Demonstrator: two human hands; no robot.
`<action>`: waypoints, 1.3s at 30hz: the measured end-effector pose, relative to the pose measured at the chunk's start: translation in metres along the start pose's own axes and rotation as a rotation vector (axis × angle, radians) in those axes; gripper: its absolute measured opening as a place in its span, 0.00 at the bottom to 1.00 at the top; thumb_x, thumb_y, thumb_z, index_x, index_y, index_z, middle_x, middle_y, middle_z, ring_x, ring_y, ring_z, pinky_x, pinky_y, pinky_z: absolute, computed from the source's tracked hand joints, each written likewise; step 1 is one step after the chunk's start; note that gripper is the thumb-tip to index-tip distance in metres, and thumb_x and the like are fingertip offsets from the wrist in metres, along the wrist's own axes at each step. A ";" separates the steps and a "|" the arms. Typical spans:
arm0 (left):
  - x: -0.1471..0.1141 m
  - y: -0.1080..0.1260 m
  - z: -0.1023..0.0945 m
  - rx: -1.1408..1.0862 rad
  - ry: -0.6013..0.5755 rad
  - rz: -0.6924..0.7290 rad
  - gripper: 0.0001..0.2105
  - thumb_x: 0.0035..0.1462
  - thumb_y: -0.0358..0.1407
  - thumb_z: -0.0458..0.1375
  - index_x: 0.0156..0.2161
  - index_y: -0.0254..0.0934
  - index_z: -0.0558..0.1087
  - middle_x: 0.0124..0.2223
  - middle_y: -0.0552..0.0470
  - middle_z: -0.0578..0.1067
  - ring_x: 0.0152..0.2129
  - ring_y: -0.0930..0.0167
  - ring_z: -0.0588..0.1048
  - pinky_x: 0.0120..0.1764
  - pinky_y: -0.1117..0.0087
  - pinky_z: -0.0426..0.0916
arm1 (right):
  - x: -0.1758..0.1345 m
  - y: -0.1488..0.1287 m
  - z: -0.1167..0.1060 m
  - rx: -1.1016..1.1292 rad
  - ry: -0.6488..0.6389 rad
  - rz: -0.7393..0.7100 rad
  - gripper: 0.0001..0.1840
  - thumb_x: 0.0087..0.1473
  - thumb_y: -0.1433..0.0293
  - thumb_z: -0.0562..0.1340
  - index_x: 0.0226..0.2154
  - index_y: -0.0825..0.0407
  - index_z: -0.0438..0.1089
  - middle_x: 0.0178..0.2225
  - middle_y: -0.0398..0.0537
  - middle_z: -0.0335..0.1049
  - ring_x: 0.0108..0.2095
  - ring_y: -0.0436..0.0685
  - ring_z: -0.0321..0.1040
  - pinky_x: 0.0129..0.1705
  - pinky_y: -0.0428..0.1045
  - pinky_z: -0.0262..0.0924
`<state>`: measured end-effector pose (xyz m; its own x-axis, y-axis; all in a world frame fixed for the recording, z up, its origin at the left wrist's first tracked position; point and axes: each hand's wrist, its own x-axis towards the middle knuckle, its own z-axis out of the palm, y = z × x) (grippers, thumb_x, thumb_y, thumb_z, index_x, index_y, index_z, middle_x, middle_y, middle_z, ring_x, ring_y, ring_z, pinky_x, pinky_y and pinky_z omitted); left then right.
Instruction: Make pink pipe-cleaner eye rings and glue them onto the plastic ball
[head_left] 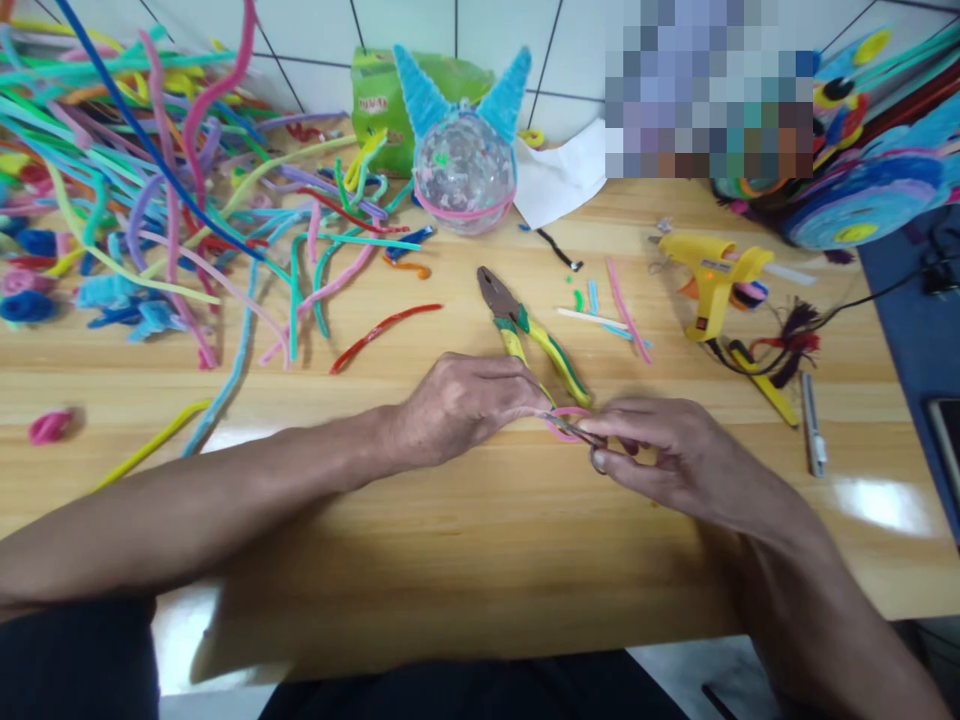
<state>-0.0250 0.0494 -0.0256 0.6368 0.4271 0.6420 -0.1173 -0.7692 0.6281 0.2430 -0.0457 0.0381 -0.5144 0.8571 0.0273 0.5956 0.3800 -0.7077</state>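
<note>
My left hand point(472, 405) is closed on a pink pipe cleaner point(562, 432) that curls into a loop just past the fingertips. My right hand point(667, 450) grips a small pair of scissors point(598, 458), thumb and fingers at the handles, with the blades pointing left at the pink loop. Whether the blades touch the pipe cleaner I cannot tell. Right behind the hands lie pliers point(551, 350) with yellow-green handles, partly covered by my left hand. A red pipe cleaner point(382, 335) rests farther left.
A clear ball with blue ears point(465, 170) stands at the back before a green bag point(375, 90). Many coloured pipe cleaners point(150, 180) heap up at the left. On the right are a yellow glue gun point(709, 275) with its cord and a utility knife point(812, 425).
</note>
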 end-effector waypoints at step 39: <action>0.005 0.000 0.005 -0.023 0.123 -0.341 0.08 0.72 0.38 0.64 0.39 0.37 0.78 0.30 0.55 0.79 0.24 0.76 0.72 0.30 0.75 0.68 | -0.016 0.023 -0.008 -0.390 0.406 0.386 0.04 0.65 0.67 0.68 0.37 0.46 0.77 0.30 0.46 0.76 0.29 0.59 0.71 0.33 0.54 0.64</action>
<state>-0.0182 0.0486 -0.0247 0.5456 0.7125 0.4412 0.0680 -0.5624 0.8241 0.2698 -0.0479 0.0266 0.0066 0.9900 0.1409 0.9078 0.0532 -0.4159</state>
